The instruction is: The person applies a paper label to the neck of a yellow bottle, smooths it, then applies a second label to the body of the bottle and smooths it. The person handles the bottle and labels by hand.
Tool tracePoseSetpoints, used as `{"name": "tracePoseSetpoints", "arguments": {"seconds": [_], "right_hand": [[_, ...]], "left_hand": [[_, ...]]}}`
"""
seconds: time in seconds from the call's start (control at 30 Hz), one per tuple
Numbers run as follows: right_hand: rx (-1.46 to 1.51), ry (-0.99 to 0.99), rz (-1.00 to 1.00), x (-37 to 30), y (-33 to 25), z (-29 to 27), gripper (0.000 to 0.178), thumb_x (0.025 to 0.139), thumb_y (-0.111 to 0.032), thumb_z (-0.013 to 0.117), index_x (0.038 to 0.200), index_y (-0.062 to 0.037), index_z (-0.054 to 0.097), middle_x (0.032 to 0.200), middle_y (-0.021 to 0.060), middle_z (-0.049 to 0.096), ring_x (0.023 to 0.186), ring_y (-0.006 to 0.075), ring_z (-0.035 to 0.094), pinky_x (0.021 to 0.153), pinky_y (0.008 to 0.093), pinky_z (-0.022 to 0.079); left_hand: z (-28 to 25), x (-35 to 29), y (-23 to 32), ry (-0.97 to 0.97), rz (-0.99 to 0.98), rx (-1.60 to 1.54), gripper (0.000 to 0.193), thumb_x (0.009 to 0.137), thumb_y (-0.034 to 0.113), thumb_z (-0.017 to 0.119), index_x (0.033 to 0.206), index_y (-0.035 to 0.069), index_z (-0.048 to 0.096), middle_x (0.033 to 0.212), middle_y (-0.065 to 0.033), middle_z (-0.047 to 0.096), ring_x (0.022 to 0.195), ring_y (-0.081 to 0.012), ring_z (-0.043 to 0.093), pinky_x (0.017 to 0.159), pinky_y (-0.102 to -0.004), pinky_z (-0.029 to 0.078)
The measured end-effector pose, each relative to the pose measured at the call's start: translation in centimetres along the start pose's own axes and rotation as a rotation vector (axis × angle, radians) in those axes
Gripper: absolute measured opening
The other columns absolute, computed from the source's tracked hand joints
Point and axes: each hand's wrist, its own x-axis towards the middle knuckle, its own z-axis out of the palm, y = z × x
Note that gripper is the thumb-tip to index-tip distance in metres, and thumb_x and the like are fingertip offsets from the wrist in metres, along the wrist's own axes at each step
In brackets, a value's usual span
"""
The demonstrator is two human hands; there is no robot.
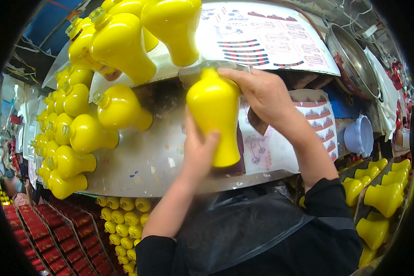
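Yellow bottle in both my hands, over the table.
My left hand clasps its lower body; my right hand touches the shoulder, partly hidden, can't tell if pinching. Probably best: firm low hold, light even touch.

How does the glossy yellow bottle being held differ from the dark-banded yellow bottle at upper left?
The left hand grips the glossy yellow bottle; neither hand touches the dark-banded yellow bottle. The held bottle's visible side is plain, while the banded one has a dark neck band and a reddish-brown strip near its base. Both are yellow with rounded shoulders.
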Motion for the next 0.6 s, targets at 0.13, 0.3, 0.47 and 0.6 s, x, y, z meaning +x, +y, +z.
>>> {"name": "tracePoseSetpoints", "arguments": {"seconds": [0.13, 0.3, 0.47, 0.6], "right_hand": [[-0.278, -0.169, -0.158, 3.3, 1.1, -0.5, 0.049, 0.094, -0.011, 0.062, 0.141, -0.0255, 0.064, 0.076, 0.0077, 0.054, 0.064, 0.0256, 0.063, 0.056, 0.0375, 0.051], [-0.392, -0.393, -0.211, 4.2, 0.6, -1.6, 0.060, 0.091, -0.014, 0.064, 0.149, -0.0259, 0.057, 0.075, 0.0037, 0.053, 0.056, 0.0169, 0.060, 0.048, 0.0316, 0.048], [-0.256, -0.311, -0.155, 3.9, 0.5, -1.1, 0.051, 0.091, -0.012, 0.061, 0.141, -0.0176, 0.062, 0.081, 0.0067, 0.059, 0.057, 0.0225, 0.065, 0.048, 0.0348, 0.052], [-0.360, -0.134, -0.127, 1.6, 1.4, -0.5, 0.049, 0.089, -0.010, 0.062, 0.138, -0.0144, 0.063, 0.087, 0.0118, 0.068, 0.068, 0.0267, 0.072, 0.056, 0.0366, 0.056]], "left_hand": [[-1.1, -0.2, -0.3, -0.101, -0.128, -0.074, 0.086, 0.096, 0.039, 0.075, 0.158, 0.000, 0.029, 0.149, -0.0126, 0.048, 0.138, -0.0246, 0.049, 0.117, -0.0390, 0.037], [-1.5, -0.5, -0.2, -0.150, -0.144, 0.021, 0.098, 0.095, 0.045, 0.076, 0.160, 0.000, 0.017, 0.154, -0.0140, 0.040, 0.140, -0.0255, 0.045, 0.118, -0.0416, 0.035], [-1.0, -0.7, 0.4, -0.102, -0.162, 0.040, 0.096, 0.095, 0.049, 0.073, 0.159, 0.001, 0.021, 0.150, -0.0139, 0.045, 0.136, -0.0255, 0.048, 0.117, -0.0407, 0.036], [-0.8, -0.3, -0.3, -0.057, -0.064, 0.053, 0.085, 0.098, 0.047, 0.071, 0.156, 0.001, 0.030, 0.146, -0.0135, 0.049, 0.133, -0.0246, 0.050, 0.115, -0.0401, 0.037]]}}
